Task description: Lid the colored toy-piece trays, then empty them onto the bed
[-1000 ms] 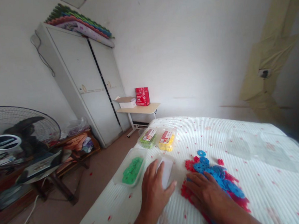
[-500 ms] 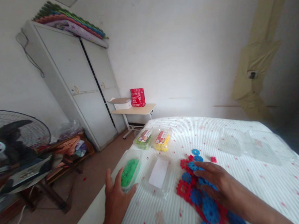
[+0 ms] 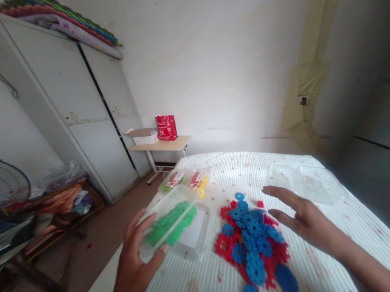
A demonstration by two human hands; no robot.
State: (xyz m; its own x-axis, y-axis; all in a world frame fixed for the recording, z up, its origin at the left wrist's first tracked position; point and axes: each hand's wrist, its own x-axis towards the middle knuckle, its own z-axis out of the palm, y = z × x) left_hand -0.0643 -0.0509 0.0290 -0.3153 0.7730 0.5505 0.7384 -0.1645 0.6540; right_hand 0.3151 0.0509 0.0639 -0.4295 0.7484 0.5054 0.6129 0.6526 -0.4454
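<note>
My left hand grips a clear plastic box of green pieces, raised and tilted over the mat. Below and behind it lies a clear tray with a white card in it, partly hidden by the held box. My right hand hovers with fingers apart, holding nothing, just right of a loose pile of blue disc pieces and red square pieces. These are flat plastic pieces with notched edges.
Two labelled clear boxes stand farther back, one with green pieces, one with yellow pieces. Clear plastic containers lie at the right. Beyond the white ribbed mat are a small table, a cabinet and a fan.
My left hand has taken hold of the green-piece box, lifted it and tilted it rightward. My right hand has come off the blue and red pile, to the right. The view has turned right.
</note>
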